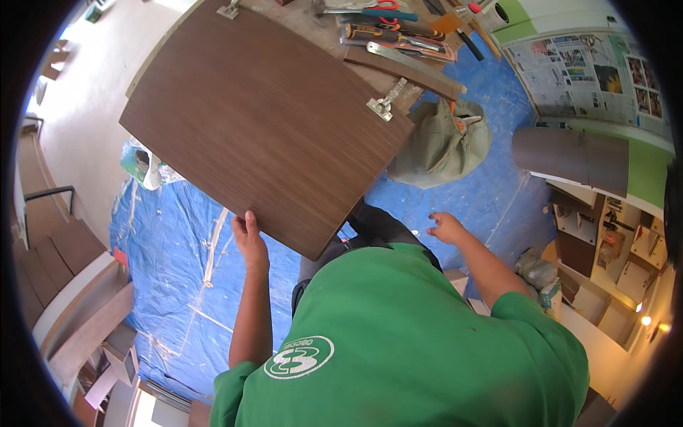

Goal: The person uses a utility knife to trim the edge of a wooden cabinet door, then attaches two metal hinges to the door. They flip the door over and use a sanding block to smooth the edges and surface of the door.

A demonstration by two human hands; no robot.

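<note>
Hinges (380,107) appear fitted to the loose panel (260,132), 11 o'clock. Its edge is touched by half-open left hand (250,245); half-open right hand (448,228) is left empty.

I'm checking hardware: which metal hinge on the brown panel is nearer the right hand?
The lower hinge, by the right corner of the brown panel, near the olive bag; the upper hinge, at the picture's top edge, is farther from the right hand.

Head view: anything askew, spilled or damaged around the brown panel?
Nothing visibly spilled or broken. The blue sheet beside the left hand looks untidy: rumpled and smudged, with a crooked pale strip. The brown panel shows no obvious damage.
</note>
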